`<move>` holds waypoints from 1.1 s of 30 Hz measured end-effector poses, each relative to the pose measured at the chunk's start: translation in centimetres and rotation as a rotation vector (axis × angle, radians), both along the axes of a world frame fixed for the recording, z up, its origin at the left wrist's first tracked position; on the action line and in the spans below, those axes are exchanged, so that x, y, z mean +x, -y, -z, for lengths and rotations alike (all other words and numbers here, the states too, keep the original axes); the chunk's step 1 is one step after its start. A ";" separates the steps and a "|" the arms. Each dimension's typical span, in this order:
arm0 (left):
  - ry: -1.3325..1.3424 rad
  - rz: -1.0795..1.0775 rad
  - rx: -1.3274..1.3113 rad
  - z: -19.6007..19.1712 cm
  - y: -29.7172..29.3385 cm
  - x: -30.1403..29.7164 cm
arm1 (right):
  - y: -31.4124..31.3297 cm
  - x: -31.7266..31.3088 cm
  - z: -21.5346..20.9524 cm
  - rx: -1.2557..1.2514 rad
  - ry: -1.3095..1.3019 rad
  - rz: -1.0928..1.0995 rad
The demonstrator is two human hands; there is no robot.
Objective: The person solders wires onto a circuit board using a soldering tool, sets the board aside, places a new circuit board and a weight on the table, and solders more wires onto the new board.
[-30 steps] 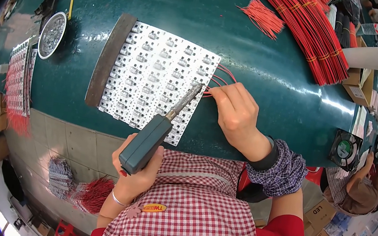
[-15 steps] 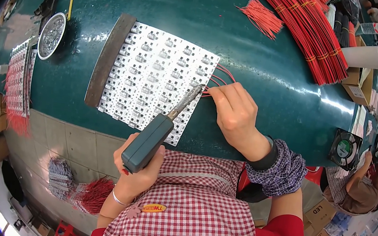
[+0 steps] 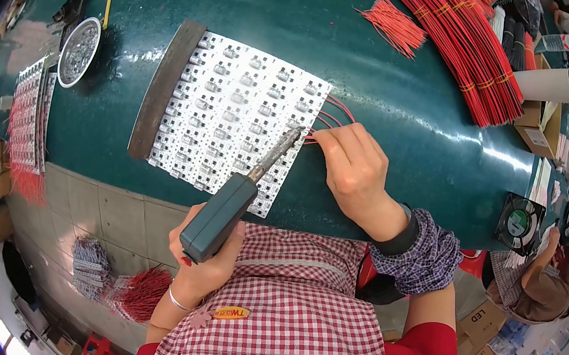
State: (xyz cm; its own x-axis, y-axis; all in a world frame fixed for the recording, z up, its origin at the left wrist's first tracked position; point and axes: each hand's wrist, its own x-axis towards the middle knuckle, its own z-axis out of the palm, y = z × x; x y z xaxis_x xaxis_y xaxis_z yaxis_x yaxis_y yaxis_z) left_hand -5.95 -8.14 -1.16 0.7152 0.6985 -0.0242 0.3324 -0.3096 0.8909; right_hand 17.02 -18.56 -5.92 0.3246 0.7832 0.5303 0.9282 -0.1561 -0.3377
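A white panel of small circuit boards [image 3: 231, 117] lies on the dark green table [image 3: 409, 108], with a brown bar [image 3: 162, 86] along its left edge. My left hand [image 3: 205, 260] grips the teal handle of a soldering iron [image 3: 226, 209]; its metal tip reaches the panel's right edge. My right hand [image 3: 354, 169] pinches a thin red wire [image 3: 332, 112] at that same edge, beside several red wires that stick out of the panel.
Bundles of red wires [image 3: 470, 47] and a loose small bunch [image 3: 394, 27] lie at the far right. A round metal dish [image 3: 78, 50] and finished panels [image 3: 27, 111] sit left. A small fan [image 3: 519, 223] and another seated person [image 3: 544, 276] are at right.
The soldering iron's tip has edged slightly along the panel's right edge toward the wire. My right hand has hardly moved.
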 end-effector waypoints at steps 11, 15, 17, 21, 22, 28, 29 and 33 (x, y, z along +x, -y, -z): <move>-0.029 0.046 0.000 -0.2 -0.1 0.5 | 0.1 0.2 0.0 0.004 0.002 -0.019; -0.042 0.035 -0.007 -0.2 0.0 0.4 | 0.0 0.1 0.0 0.009 0.007 -0.027; -0.020 0.009 -0.029 0.0 0.2 0.2 | 0.1 0.1 0.0 0.006 0.007 -0.028; 0.022 0.020 0.038 0.9 0.3 -0.5 | 0.2 0.0 0.0 0.002 0.011 -0.026; 0.031 -0.003 0.012 1.0 0.4 -0.7 | 0.2 0.0 0.0 0.000 0.010 -0.026; 0.020 0.013 0.071 0.2 0.0 -0.7 | 0.1 0.0 0.3 0.050 0.000 -0.027; 0.014 0.016 0.083 0.2 0.0 -0.8 | 0.1 -0.1 0.1 0.050 -0.001 -0.030; 0.030 -0.030 0.035 0.3 0.1 -1.2 | 0.9 -1.2 0.3 0.058 -0.015 -0.024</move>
State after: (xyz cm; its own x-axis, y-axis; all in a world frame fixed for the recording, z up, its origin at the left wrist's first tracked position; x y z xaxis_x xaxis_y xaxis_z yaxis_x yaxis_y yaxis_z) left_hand -7.14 -8.26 -1.43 0.6942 0.7194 0.0216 0.3155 -0.3312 0.8893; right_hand 15.86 -19.43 -6.24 0.3143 0.7589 0.5703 0.9263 -0.1137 -0.3592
